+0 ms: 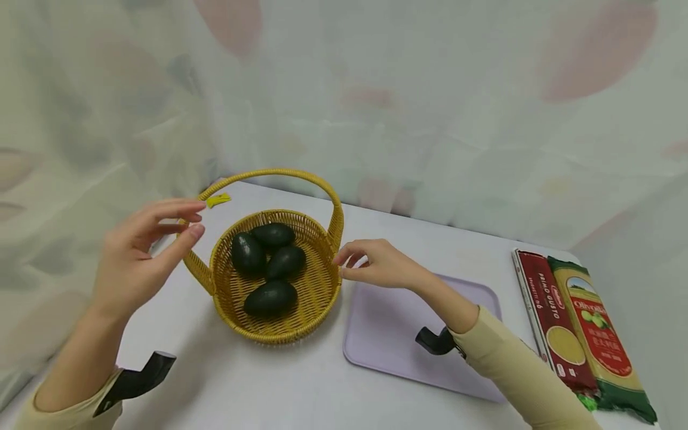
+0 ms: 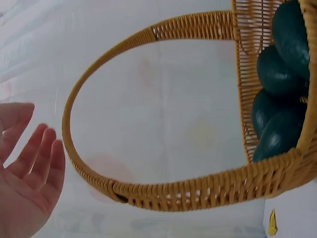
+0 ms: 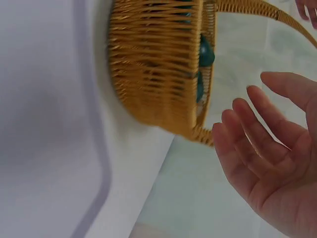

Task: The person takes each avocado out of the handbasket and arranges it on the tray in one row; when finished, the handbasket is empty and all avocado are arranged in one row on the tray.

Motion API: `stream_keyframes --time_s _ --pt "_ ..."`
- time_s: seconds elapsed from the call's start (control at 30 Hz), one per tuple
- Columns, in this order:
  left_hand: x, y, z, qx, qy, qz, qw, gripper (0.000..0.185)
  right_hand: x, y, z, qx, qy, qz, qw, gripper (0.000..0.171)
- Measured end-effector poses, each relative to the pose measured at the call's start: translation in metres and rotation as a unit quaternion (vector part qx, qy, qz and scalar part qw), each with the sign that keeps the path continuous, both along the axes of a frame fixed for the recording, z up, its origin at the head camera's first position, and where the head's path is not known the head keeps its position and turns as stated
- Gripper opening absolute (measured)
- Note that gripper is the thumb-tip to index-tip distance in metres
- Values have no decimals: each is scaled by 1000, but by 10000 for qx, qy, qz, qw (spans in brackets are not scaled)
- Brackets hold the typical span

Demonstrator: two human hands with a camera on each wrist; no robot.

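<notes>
basket [image 1: 317, 298]: between both hands, handle arching 9 to 3 o'clock
left grip [image 1: 145, 251]: spread, at 9 o'clock, empty
right grip [image 1: 376, 263]: relaxed, at 3 o'clock, nearer rim

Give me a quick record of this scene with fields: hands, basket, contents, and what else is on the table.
left hand: open, beside the basket's left side, not touching
right hand: open, at the basket's right rim
basket: wicker, arched handle, on the white table
contents: four avocados
other: lilac tray, two pasta packets, yellow tag
</notes>
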State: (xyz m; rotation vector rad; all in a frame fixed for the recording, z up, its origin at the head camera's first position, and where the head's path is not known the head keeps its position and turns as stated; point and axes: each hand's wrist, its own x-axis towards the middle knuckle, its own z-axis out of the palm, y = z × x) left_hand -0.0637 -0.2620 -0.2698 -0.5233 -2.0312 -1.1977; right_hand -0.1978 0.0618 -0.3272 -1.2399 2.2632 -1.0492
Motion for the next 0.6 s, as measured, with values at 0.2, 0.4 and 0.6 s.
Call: stream_keyframes --time_s 0.2,0.4,0.6 --pt "-9 -12 6 -186 -285 638 9974 35 -5 -26 10 211 46 676 9975 23" --pt "-20 -20 7 52 -908 933 9915 30 -11 -54 16 684 -90 1152 9909 28" --pt "-28 -20 10 -10 -1141 964 9888 22 -18 -81 19 1232 -317 1857 9743 37"
